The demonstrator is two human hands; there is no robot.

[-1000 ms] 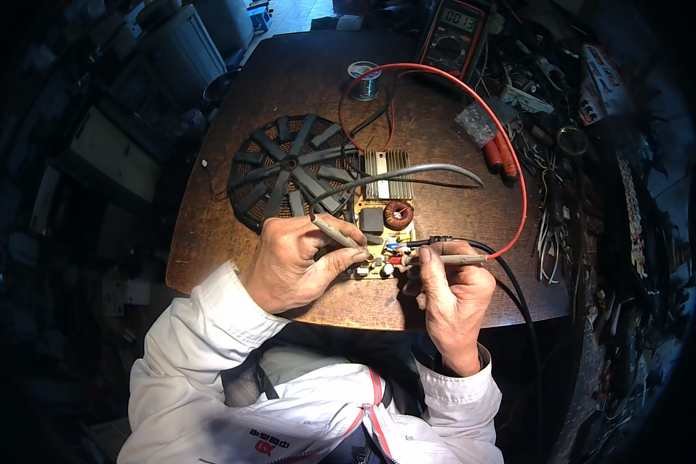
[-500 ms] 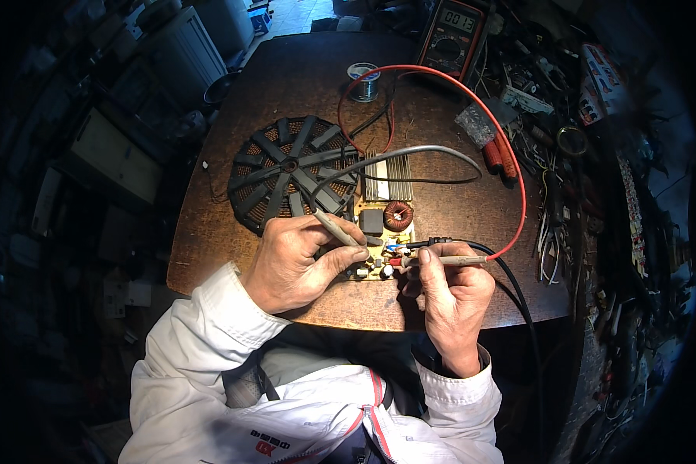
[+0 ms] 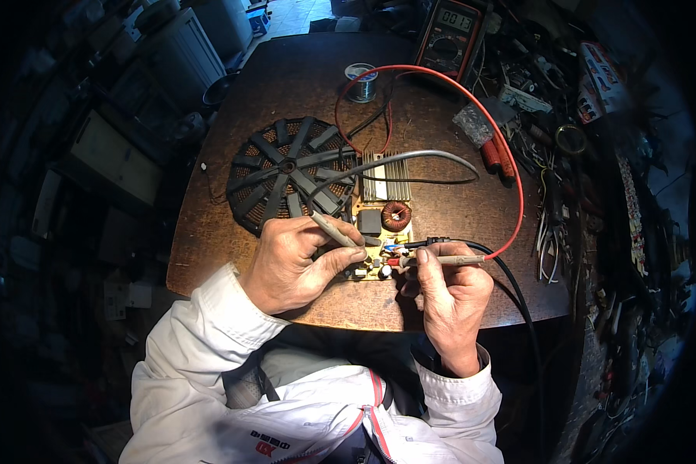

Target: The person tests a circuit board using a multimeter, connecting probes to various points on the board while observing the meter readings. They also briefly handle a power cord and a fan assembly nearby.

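My left hand [image 3: 301, 263] is closed on a grey probe [image 3: 326, 226] whose tip is at the lower part of a yellow circuit board [image 3: 394, 236]. My right hand [image 3: 448, 301] grips a second probe [image 3: 460, 260], with a red lead [image 3: 520, 209], pointed at the same area; the exact contact points are too small to tell. The board carries a finned heatsink [image 3: 385, 178], a copper toroid [image 3: 396, 216] and a black block [image 3: 370, 222]. A round induction coil [image 3: 273, 158] with black spokes lies beside it. A black cable [image 3: 503, 278] runs off to the right.
The wooden table [image 3: 209, 247] holds a solder spool [image 3: 361, 85], a multimeter [image 3: 447, 42] at the back, and red-handled tools [image 3: 496, 158] at the right. Cluttered tools and parts [image 3: 561, 178] crowd the right side; cabinets [image 3: 178, 54] stand at the left.
Both hands and probes stay nearly in place; the whole view has shifted very slightly, with the board a few pixels further left in the picture.
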